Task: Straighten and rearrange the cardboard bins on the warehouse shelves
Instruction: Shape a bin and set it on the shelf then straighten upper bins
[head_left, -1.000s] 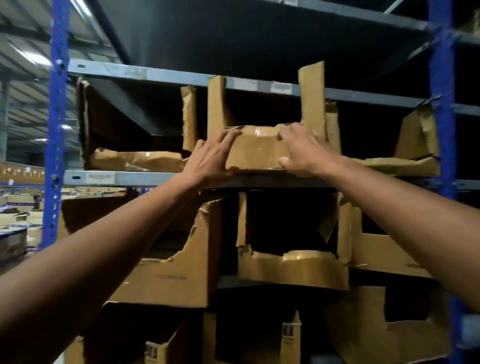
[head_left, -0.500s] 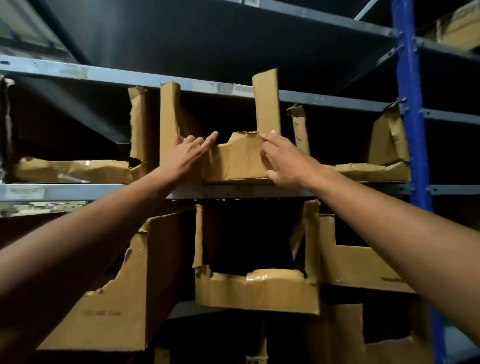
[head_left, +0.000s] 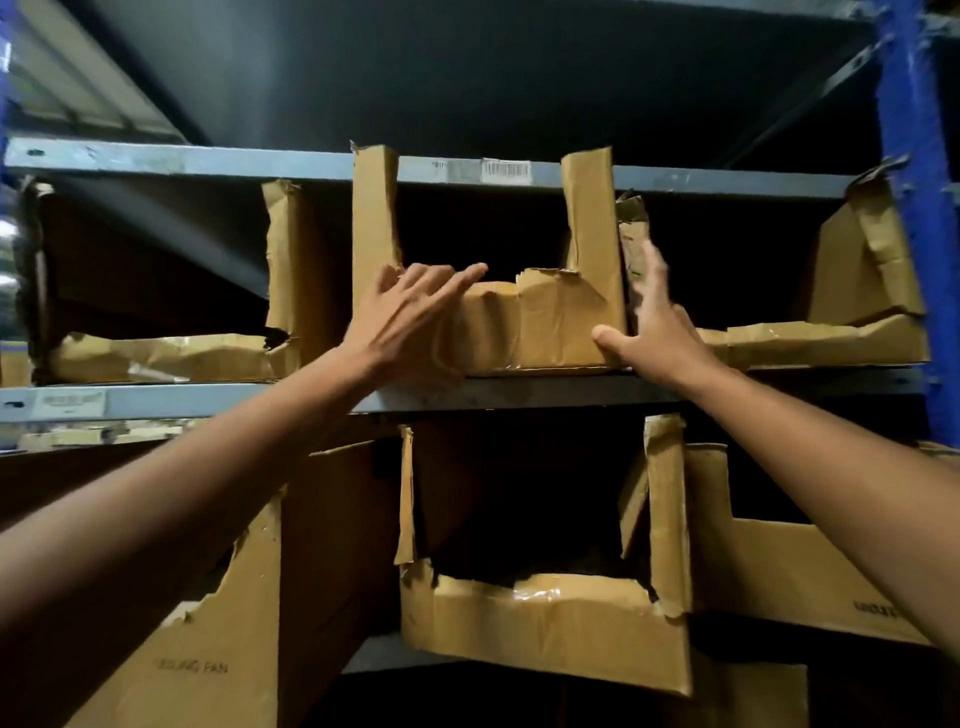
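Hands bracket the middle bin (head_left: 540, 322) on the shelf (head_left: 519, 392): left hand (head_left: 410, 322) spread flat on its crumpled front, right hand (head_left: 649, 332) open at its right corner, thumb pressing the face, apparently squaring it between neighbouring bins.

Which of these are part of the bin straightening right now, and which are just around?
In the job: middle bin, left hand, right hand, neighbouring bins left and right, lower bin.

Just around: barcode label, blue upright.
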